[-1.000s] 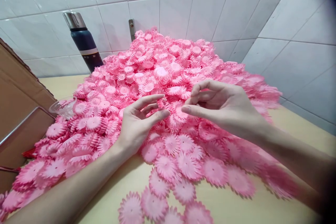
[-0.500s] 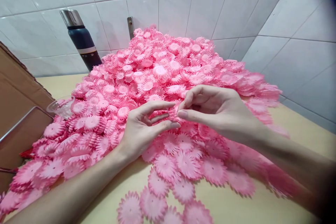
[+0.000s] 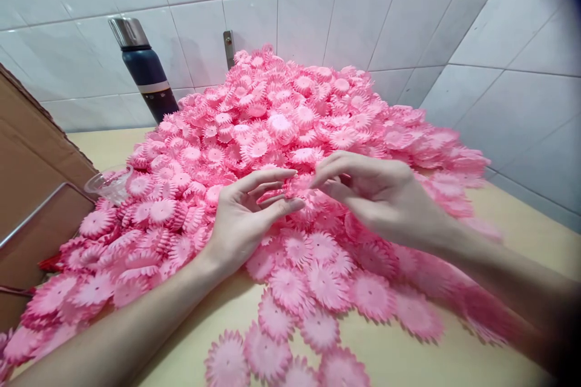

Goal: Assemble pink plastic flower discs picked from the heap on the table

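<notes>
A big heap of pink paper flower discs (image 3: 281,115) covers the beige table (image 3: 526,224), with loose discs (image 3: 290,290) spread flat at the near edge. My left hand (image 3: 242,214) and my right hand (image 3: 379,193) meet over the front slope of the heap. Both pinch the same small pink flower disc (image 3: 297,186) between their fingertips. My left thumb lies under it and the index finger above. The fingers of my right hand reach in from the right and partly hide the disc.
A dark blue flask with a steel cap (image 3: 145,75) stands at the back left against the white tiled wall. A cardboard box (image 3: 31,163) stands at the left. A clear plastic cup (image 3: 109,184) lies at the heap's left edge. A metal bracket (image 3: 228,47) is fixed to the wall.
My hands came together from slightly apart and closed on one disc. My right fingers have since flattened and lowered onto it. The heap has not shifted.
</notes>
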A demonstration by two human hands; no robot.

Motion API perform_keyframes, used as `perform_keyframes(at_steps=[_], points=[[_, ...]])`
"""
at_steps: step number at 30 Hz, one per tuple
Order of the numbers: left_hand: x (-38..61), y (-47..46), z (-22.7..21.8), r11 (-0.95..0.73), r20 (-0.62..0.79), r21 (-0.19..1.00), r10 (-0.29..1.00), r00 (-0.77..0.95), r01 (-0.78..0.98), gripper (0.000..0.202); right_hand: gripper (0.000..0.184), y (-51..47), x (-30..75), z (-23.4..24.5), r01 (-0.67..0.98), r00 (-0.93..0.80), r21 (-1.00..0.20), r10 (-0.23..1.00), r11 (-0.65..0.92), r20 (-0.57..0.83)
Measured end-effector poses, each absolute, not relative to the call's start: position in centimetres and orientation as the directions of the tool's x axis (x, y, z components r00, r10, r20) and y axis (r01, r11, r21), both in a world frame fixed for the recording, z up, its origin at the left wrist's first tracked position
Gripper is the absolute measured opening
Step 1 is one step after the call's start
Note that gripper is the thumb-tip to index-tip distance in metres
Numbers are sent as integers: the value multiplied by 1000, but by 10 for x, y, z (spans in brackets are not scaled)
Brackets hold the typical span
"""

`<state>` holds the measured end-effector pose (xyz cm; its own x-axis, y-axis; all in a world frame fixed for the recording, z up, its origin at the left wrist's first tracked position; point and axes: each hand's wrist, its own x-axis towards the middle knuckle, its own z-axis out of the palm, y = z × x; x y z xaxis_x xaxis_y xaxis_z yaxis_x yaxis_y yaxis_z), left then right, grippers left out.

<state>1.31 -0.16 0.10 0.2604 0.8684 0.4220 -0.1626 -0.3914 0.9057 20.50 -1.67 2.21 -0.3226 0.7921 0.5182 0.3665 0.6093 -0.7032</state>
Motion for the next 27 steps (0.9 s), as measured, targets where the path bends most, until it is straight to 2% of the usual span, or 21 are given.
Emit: perform_keyframes(at_steps=[2, 5, 10, 13, 17, 23, 27], points=[[13, -2, 0, -392, 431, 901, 859, 276, -186, 31, 27, -17, 204, 21, 449, -407, -560, 717, 696, 566], [12, -4, -1, -394, 436, 899, 850, 297, -192, 30, 32, -20, 202, 20, 491, -430, -490, 690, 720, 582], [13, -8, -3, -505, 529, 847, 766, 365, -166, 25, 9, -25, 197, 21, 570, -361, -467, 717, 676, 596], [12, -8, -3, -576, 572, 810, 739, 357, -107, 23, 5, -25, 195, 18, 551, -316, -549, 766, 629, 560], [12, -6, -4, -538, 554, 827, 737, 386, -160, 31, 9, -24, 195, 16, 436, -317, -689, 815, 579, 485], [10, -4, -4, -550, 590, 805, 695, 410, -225, 54, 16, -27, 194, 23, 186, -231, -880, 890, 437, 393], [11, -6, -3, -516, 541, 836, 717, 439, -187, 43, 15, -27, 192, 25, 206, -216, -909, 923, 362, 318]])
